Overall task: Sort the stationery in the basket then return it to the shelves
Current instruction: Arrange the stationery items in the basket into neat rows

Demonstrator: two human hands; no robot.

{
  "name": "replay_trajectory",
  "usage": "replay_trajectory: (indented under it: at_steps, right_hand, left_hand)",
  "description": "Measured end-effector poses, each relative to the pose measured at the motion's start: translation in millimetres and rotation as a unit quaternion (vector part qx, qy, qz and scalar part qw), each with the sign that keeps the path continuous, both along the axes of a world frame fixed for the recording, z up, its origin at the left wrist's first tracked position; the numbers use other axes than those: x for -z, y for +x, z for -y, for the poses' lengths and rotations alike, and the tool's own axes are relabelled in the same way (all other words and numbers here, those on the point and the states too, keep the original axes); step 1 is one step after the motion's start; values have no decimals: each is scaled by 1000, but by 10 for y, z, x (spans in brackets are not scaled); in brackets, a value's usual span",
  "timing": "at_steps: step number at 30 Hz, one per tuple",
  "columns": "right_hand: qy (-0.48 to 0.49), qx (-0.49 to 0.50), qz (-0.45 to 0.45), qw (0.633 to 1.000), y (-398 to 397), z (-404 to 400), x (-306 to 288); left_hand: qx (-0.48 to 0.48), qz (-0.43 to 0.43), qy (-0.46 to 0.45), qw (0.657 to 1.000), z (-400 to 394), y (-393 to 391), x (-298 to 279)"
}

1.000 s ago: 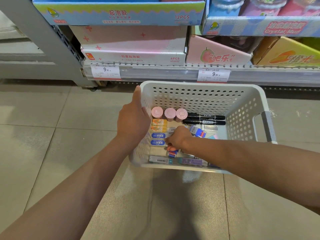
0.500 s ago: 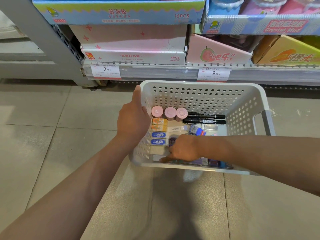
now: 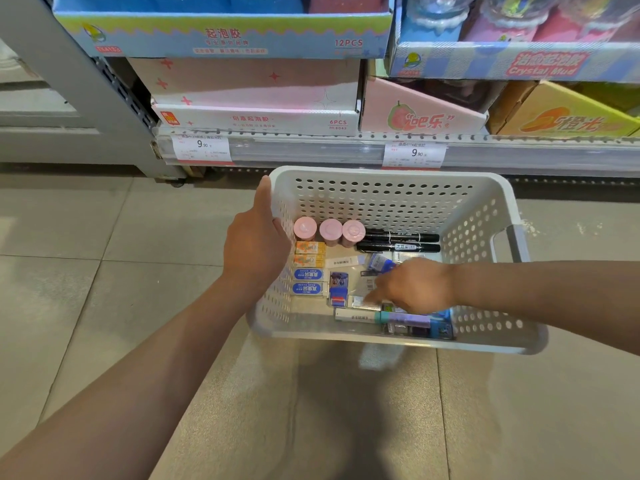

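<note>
Your left hand (image 3: 256, 244) grips the left rim of the white perforated plastic basket (image 3: 388, 202), thumb up along the edge, fingers wrapped over the wall; basket sits on the tiled floor (image 3: 104, 271) just in front of the bottom shelf (image 3: 311, 150). Your right hand (image 3: 415, 289) is down inside, fingers stretched flat and close together, tips touching a clear flat packet (image 3: 363, 285) mid-basket; can't tell if anything is pinched underneath. Left side looks grouped: three pink round-capped tubs (image 3: 329, 232) in a row, two black markers (image 3: 398, 241) beside them, two orange small boxes (image 3: 309, 253) above two blue-labelled erasers (image 3: 309, 281). Near wall is a jumble: long white-and-purple tube (image 3: 381, 318), blue box (image 3: 441, 323). My call: keep the rim steady, slide flat packets together without knocking the tubs, and pinch one item at a time.
</note>
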State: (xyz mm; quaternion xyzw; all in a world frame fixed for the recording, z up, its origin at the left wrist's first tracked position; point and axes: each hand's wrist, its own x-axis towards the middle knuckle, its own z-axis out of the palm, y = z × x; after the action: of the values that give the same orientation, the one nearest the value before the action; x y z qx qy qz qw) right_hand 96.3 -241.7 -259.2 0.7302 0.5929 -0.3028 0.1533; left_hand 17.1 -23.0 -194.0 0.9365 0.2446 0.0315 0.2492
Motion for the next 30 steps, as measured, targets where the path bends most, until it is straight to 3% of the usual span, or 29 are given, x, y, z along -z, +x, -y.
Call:
replay_trajectory:
  at_steps: [3, 8, 19, 24, 27, 30]
  right_hand:
    - [80, 187, 14, 979, -24, -84, 79]
    - [47, 318, -49, 946, -203, -328, 229]
    - [34, 347, -128, 929, -323, -394, 277]
    - [73, 362, -131, 920, -327, -373, 244]
    - [117, 437, -192, 871, -209, -339, 126]
    - [152, 553, -319, 755, -140, -318, 32]
  left_hand:
    - [2, -4, -4, 1000, -12, 7, -7]
    - [2, 0, -5, 1000, -2, -3, -11]
    - [3, -2, -2, 1000, 0, -1, -13]
    - [0, -7, 0, 1000, 6, -4, -18]
    - [-3, -9, -1, 1000, 10, -3, -31]
    - [-2, -6, -5, 1000, 13, -4, -42]
